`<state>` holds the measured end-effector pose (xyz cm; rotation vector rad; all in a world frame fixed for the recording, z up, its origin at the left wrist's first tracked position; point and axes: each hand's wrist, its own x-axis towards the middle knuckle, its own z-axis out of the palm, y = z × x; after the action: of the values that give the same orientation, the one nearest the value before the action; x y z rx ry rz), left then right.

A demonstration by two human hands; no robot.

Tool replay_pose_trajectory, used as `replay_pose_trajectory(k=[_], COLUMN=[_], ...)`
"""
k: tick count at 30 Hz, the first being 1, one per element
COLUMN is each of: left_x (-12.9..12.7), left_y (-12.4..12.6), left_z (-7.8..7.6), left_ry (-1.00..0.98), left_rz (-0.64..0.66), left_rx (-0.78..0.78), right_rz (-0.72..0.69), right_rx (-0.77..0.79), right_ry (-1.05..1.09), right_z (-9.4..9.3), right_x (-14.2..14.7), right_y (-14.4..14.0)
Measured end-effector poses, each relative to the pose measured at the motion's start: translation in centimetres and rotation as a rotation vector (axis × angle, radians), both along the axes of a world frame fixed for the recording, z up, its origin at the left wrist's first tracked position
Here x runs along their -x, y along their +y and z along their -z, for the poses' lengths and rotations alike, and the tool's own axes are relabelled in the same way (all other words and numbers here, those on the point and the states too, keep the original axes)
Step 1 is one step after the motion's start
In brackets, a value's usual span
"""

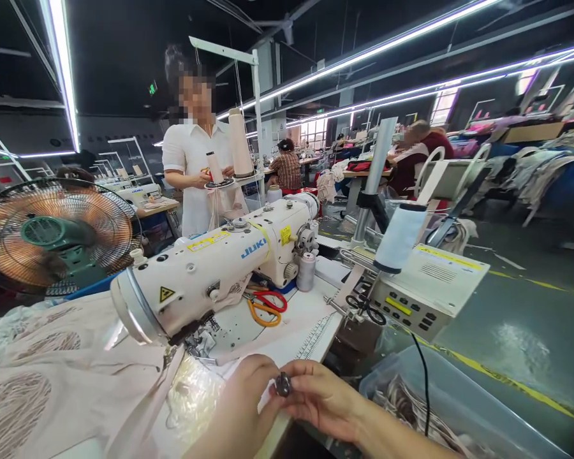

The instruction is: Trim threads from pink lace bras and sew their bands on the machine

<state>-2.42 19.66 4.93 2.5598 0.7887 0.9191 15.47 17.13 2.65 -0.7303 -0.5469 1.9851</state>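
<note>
My left hand (242, 398) and my right hand (323, 398) meet at the near edge of the sewing table (316, 319). Between their fingertips they pinch a small dark metal bobbin case (283, 384). A white JUKI sewing machine (210, 268) stands just beyond, with its needle end toward me. Pale pink fabric (62, 376) lies spread to the left, under the machine's needle end (196, 341). Red and orange scissors (265, 305) rest on the machine bed.
A fan (52, 233) stands at the left. The control box (428, 287) with a white thread cone (400, 236) sits to the right, black snips (363, 306) beside it. A plastic bin (440, 401) is at lower right. A person in white stands behind the thread stand (239, 143). Other workers sit farther back.
</note>
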Motion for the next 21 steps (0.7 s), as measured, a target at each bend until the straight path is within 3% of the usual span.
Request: replay_pose_trajectory(k=[7,21], left_x=[-0.7,-0.9], left_y=[-1.0,-0.5], left_z=[-0.5,-0.3], left_ry=[0.026,-0.030], left_rz=[0.006,-0.144], left_rx=[-0.172,-0.388], right_rz=[-0.010,0.067], right_rx=[-0.036,-0.208], right_ry=[-0.035,-0.178], right_z=[-0.2,-1.5], right_x=[-0.2,0.3], right_y=[-0.2,0.7])
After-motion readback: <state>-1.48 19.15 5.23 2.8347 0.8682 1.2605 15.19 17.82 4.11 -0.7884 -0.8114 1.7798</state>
